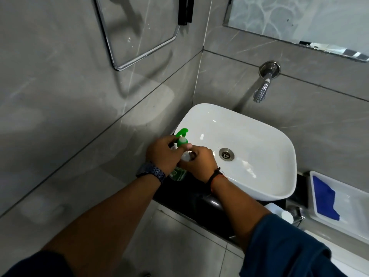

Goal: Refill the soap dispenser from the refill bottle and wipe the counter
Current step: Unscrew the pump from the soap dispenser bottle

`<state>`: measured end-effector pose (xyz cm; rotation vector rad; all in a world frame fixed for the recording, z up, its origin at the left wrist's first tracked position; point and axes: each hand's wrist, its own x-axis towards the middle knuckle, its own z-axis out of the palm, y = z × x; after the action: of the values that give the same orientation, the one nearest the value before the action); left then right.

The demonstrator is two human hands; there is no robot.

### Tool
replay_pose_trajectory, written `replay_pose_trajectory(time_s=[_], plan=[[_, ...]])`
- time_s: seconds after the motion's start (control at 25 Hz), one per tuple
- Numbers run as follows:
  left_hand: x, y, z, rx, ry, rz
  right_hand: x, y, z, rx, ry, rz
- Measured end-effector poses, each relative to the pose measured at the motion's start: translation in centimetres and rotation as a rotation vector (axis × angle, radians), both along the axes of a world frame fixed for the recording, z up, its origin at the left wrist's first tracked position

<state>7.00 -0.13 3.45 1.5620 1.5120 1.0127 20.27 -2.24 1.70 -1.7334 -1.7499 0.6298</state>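
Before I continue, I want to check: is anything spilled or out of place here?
No spill shows. Only the green pump is odd: the left hand holds it tilted, lifted off the dispenser bottle.

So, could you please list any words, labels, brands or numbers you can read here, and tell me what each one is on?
None can be read.
Soap dispenser: a pale label patch shows on its clear green body below the hands, too blurred to read.
White bottle at the counter's right edge: no print visible.
Wristwatch: only the strap shows, no markings legible.
White tray and blue cloth: no text.
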Motion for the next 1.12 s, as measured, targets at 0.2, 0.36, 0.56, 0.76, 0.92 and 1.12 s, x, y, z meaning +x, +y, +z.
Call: replay_pose_trajectory(time_s=[0.2,0.36,0.56,0.76,0.92,1.12], plan=[[-0.7,-0.4,0.8,0.312,0.095,0.1,0.4,-0.2,0.7,0.006,0.131,-0.122],[0.1,0.3,0.8,0.177,0.029,-0.117,0.0,-0.9,1.2,0.01,0.056,-0.048],[0.2,-0.7,1.0,0.244,0.006,0.035,1.0,-1.2,1.1,-0.004,0.143,-0.144],[1.4,0.4,1.8,0.205,0.025,-0.091,1.7,-1.5,1.0,-0.038,0.121,-0.095],[2.6,0.1,1.7,0.198,0.024,-0.076,2.6,-1.3,0.8,-0.008,0.098,-0.146],[1.1,-0.2,0.8,0.119,0.092,-0.139,4.0,-0.7,1.1,-0.024,0.173,-0.202]])
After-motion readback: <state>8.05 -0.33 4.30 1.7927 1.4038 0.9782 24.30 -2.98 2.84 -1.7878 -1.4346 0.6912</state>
